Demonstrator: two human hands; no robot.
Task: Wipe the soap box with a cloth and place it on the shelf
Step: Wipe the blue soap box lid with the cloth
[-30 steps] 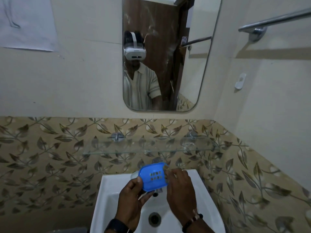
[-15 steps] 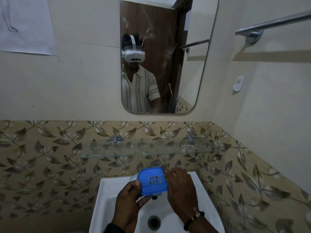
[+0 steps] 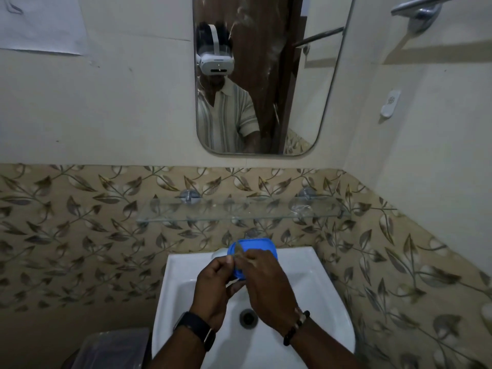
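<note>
A blue plastic soap box (image 3: 255,245) is held over the white sink (image 3: 314,288), tilted so its far rim shows above my fingers. My left hand (image 3: 215,291) grips its near left edge, with a black watch on the wrist. My right hand (image 3: 269,283) covers its front and right side, fingers closed over it; a bead bracelet is on that wrist. A thin pale strip shows between the fingertips of both hands; whether it is a cloth I cannot tell. The glass shelf (image 3: 239,213) is fixed to the leaf-patterned tiles just above the box and stands bare.
A mirror (image 3: 266,75) hangs above the shelf. A steel towel bar (image 3: 418,6) is at the upper right wall, a small white hook (image 3: 390,102) below it. The sink drain (image 3: 248,318) lies under my hands. A grey bin (image 3: 114,347) stands at the lower left.
The soap box has tipped away, its slotted face turned out of sight. My right hand has slid over its front and both hands have closed together on it.
</note>
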